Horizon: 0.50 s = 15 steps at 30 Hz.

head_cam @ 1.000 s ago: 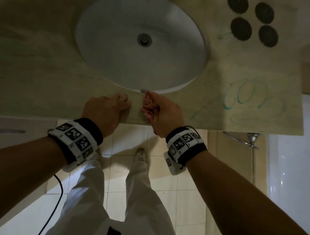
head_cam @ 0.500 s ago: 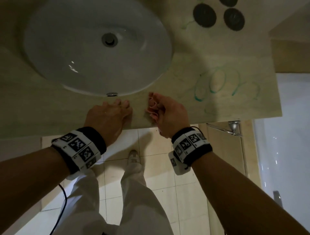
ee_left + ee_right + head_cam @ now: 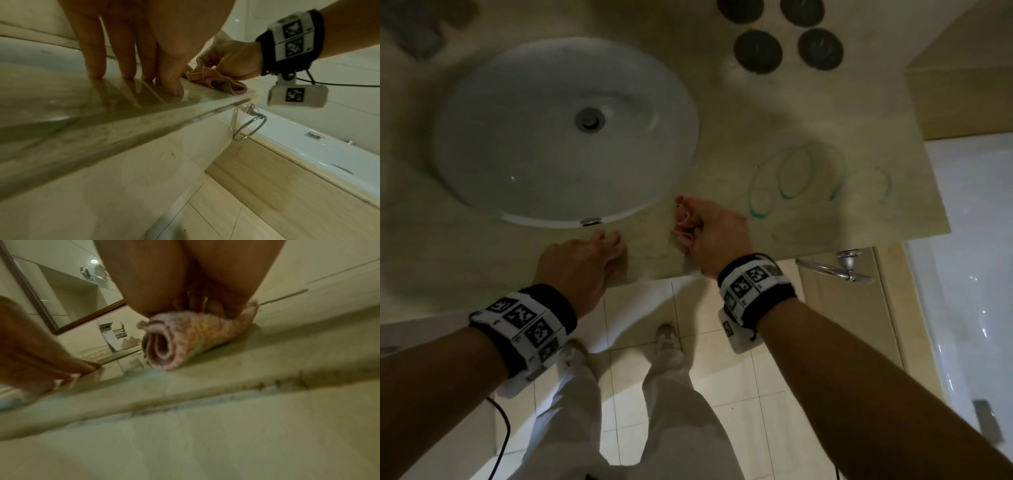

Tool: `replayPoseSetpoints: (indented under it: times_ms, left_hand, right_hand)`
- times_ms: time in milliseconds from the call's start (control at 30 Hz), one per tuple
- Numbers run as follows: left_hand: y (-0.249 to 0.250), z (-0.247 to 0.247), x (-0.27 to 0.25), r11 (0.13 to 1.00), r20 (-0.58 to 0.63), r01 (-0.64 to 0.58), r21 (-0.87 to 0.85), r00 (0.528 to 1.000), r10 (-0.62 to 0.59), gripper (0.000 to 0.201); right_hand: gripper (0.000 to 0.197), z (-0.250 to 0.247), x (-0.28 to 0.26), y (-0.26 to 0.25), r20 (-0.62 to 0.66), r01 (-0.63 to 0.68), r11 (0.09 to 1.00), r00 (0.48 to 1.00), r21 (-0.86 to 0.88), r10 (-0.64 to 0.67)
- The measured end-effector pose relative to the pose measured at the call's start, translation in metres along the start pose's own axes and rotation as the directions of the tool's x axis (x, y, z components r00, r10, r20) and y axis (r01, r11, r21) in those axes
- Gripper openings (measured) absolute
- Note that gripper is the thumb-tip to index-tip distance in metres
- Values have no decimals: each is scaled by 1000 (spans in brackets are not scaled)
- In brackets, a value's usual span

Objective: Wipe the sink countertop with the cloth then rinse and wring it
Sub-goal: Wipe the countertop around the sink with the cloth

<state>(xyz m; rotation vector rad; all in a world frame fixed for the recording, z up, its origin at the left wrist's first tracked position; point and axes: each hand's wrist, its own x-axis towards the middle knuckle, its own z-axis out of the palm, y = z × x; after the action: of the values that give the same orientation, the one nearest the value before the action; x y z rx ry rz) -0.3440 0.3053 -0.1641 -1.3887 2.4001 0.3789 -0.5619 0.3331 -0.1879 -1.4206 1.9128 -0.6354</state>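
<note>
A small pink cloth [image 3: 683, 219] [image 3: 207, 79] [image 3: 185, 337], bunched and folded, lies on the beige marble countertop [image 3: 722, 144] just right of the white oval sink [image 3: 565, 137]. My right hand [image 3: 709, 229] [image 3: 228, 63] grips the cloth and holds it down on the counter near the front edge. My left hand [image 3: 589, 260] rests on the counter with straight fingers [image 3: 96, 61], fingertips touching the stone in front of the sink. Green scribbled loops [image 3: 815, 178] mark the counter to the right of the cloth.
Several dark round lids [image 3: 758, 51] stand at the back right of the counter. A chrome faucet [image 3: 112, 335] and a framed mirror [image 3: 61, 293] are behind the sink. A towel ring [image 3: 249, 128] hangs under the counter's right end, beside a white bathtub [image 3: 969, 274].
The head view has swung, so the sink and counter shift in frame. The right hand with the cloth has moved slightly right, away from the left hand, which stays resting on the counter.
</note>
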Motion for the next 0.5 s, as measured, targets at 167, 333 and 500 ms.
replayPoseSetpoints:
  times_ms: [167, 333, 500]
  left_hand:
    - [37, -2, 5, 995, -16, -42, -87, 999, 41, 21]
    - [75, 0, 31, 996, -54, -88, -13, 995, 87, 42]
    - [90, -12, 46, 995, 10, -96, -37, 995, 97, 48]
  right_hand:
    - [51, 12, -20, 8, 86, 77, 993, 994, -92, -69]
    - [68, 6, -21, 20, 133, 123, 970, 986, -211, -96]
    - [64, -17, -11, 32, 80, 93, 979, 994, -180, -79]
